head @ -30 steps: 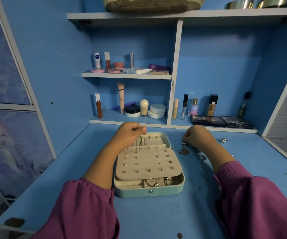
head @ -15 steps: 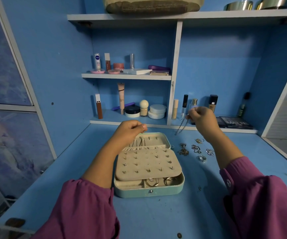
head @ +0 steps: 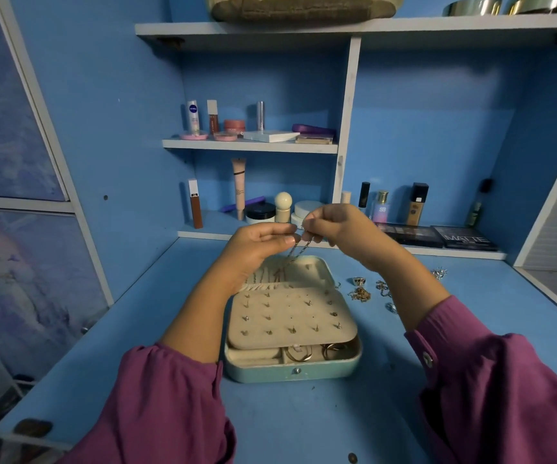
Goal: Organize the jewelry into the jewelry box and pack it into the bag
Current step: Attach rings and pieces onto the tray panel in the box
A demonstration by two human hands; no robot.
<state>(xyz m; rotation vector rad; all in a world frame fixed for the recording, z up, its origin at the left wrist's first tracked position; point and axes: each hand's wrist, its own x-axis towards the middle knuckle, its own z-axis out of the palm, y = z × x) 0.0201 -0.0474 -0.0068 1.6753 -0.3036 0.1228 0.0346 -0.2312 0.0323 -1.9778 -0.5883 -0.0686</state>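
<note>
A pale teal jewelry box [head: 292, 370] is lying open on the blue desk, its cream stud panel [head: 290, 316] facing up — rings [head: 298, 353] sitting in the front compartments. A thin chain [head: 298, 251] is dangling above its back section — loose jewelry [head: 360, 293] lying just beside the box's right.

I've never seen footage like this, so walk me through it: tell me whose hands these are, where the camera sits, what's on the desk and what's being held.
There is no machine here. A camera worn on a person's head looks down at their own hands. The left hand and right hand together pinch a thin chain above an open jewelry box on the blue desk. The box holds an earring panel and rings. Loose jewelry lies to its right. Cosmetics stand on the shelves behind.
</note>
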